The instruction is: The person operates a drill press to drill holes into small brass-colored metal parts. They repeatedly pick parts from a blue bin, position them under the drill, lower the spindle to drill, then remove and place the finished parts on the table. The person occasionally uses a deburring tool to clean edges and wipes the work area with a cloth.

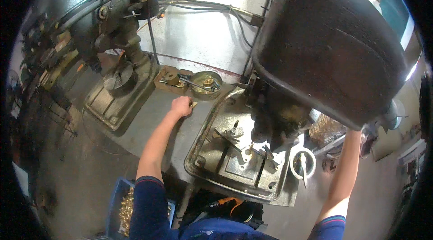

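My left hand (pixel 181 106) reaches forward over the grey bench and is closed on a small brass part (pixel 193 104), just short of a round tin (pixel 206 84) of brass pieces. My right hand is raised at the right side of the big dark drill press head (pixel 324 41); its fingers are hidden behind the machine near the feed handle (pixel 389 116). Under the head sits the machine's metal table (pixel 234 159) with a clamp fixture (pixel 246 150).
A second, smaller drill press (pixel 124 41) stands at the back left on its base (pixel 117 100). A cardboard box (pixel 168 78) of parts sits by the tin. A blue crate (pixel 118 204) of brass pieces is at the lower left. A white cup (pixel 302 163) holds a tool.
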Tool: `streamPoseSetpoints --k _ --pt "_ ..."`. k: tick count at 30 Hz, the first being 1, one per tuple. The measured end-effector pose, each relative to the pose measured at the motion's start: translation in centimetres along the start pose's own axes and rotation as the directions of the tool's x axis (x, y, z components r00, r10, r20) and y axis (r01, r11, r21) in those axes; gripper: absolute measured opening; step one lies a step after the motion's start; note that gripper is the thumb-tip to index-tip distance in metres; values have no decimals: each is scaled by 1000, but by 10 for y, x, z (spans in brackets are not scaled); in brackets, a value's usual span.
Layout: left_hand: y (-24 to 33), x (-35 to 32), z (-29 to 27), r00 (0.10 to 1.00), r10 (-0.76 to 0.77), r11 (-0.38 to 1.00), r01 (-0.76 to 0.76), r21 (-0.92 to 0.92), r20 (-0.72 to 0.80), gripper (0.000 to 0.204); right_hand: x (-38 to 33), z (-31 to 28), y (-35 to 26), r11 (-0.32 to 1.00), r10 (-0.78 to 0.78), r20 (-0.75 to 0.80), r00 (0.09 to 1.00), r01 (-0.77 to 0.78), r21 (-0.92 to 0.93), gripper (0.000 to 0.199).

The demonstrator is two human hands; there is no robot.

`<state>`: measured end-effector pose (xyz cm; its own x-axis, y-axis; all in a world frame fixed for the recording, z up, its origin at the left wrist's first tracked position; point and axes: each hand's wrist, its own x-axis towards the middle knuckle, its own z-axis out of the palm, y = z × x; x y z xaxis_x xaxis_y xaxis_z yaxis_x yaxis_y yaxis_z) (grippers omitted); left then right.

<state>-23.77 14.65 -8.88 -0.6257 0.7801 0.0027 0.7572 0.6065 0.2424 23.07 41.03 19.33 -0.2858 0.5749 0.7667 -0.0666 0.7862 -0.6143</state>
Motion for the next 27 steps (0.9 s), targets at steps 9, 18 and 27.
streamPoseSetpoints --k 9,18,27 --pt "21 -84 -44 1000 -12 649 15 -760 9 23 -15 48 -56 994 -72 -90 993 64 -83 36" --pt "116 -250 -59 918 396 -568 269 -778 28 32 -244 92 -109 984 -81 620 781 160 -74 74" --pt "169 -268 -29 884 457 -589 379 -714 92 35 -291 106 -103 969 88 723 686 108 -221 94"
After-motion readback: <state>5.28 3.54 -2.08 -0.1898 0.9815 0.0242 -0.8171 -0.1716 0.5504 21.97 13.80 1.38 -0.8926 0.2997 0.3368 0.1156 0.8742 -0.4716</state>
